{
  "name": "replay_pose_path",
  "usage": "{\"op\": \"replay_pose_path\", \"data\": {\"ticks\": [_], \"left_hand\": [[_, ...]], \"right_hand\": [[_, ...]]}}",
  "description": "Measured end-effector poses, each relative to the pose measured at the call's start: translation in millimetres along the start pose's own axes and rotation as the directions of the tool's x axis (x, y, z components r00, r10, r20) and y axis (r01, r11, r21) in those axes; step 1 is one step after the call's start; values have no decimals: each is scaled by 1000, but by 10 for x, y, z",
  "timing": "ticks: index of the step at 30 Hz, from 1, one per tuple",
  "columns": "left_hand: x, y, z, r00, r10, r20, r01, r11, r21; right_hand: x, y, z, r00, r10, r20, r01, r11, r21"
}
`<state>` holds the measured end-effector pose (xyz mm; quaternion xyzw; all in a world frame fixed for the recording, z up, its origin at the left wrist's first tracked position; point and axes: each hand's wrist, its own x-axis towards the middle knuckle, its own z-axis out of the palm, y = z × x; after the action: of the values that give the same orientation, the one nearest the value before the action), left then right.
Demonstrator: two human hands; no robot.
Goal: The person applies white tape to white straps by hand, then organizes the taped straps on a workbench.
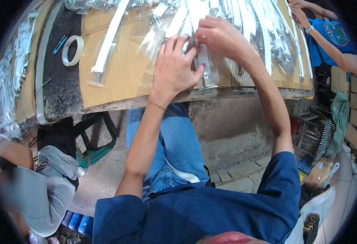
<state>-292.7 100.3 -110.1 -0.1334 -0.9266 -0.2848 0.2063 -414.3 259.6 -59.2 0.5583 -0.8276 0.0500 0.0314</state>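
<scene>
My left hand (pixel 176 65) lies over the packed items on the cardboard, its fingers spread and bent, the thumb resting on a white strap in a clear plastic sleeve (pixel 205 69). A metal clip shows at the near end of that strap. Just to the right, my right hand (pixel 221 37) is above the same strap with its fingers curled closed; what they pinch is hidden. Another sleeved white strap (pixel 110 44) with a metal end lies to the left. Several more bagged white straps (pixel 264 36) are piled to the right and beyond.
A roll of tape (pixel 79 51) and a blue cutter (pixel 60 44) lie left on the dark table beside the cardboard (pixel 119 90). More bagged strips (pixel 19 57) lie further left. A person in blue (pixel 325 40) works at right; another person (pixel 50 191) sits lower left. A green stool (pixel 99 151) stands below.
</scene>
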Motion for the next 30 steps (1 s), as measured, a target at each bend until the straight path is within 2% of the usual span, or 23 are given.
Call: {"op": "replay_pose_path", "data": {"ticks": [1,4,7,13,16,20,21,23,24,26,27,28,29,30], "left_hand": [[0,0,-6,1000,-5,20,4,1000,8],[2,5,0,1000,-10,12,10,1000,-8],[8,26,-12,1000,-9,-21,9,1000,-17],[7,32,-24,1000,-23,-12,23,999,-24],[0,34,-36,1000,-12,-16,12,1000,-21],[-11,52,-67,1000,-21,-19,21,999,-28],[8,33,-62,1000,-28,-10,27,999,-42],[22,31,-61,999,-16,-31,14,998,-58],[22,32,-58,999,-19,-36,17,998,-56],[32,49,-93,1000,-25,-15,24,999,-48],[23,59,-98,1000,-24,-20,23,999,-38],[22,57,-95,999,-33,-6,33,999,-42],[21,43,-88,999,-42,6,42,998,-40],[13,28,-71,999,-38,31,38,999,-6]], "right_hand": [[-43,-1,44,1000,-3,0,3,1000,-3],[-197,-109,153,987,51,-149,-41,997,71],[-302,-198,179,979,67,-192,-68,998,4],[-481,-391,175,974,141,-178,-151,988,-45],[-491,-413,121,956,237,-174,-216,967,131],[-477,-355,132,969,153,-195,-128,983,134],[-379,-285,52,967,143,-213,-120,986,117],[-174,-131,-109,907,296,-299,-247,950,191],[64,35,-166,826,301,-476,-187,944,273],[600,426,-179,765,455,-456,-296,877,379],[897,707,-163,784,484,-388,-286,837,466],[1236,993,-85,750,558,-354,-416,815,403],[1517,1274,20,729,514,-453,-405,857,320],[1822,1527,113,681,577,-451,-493,817,301]]}}
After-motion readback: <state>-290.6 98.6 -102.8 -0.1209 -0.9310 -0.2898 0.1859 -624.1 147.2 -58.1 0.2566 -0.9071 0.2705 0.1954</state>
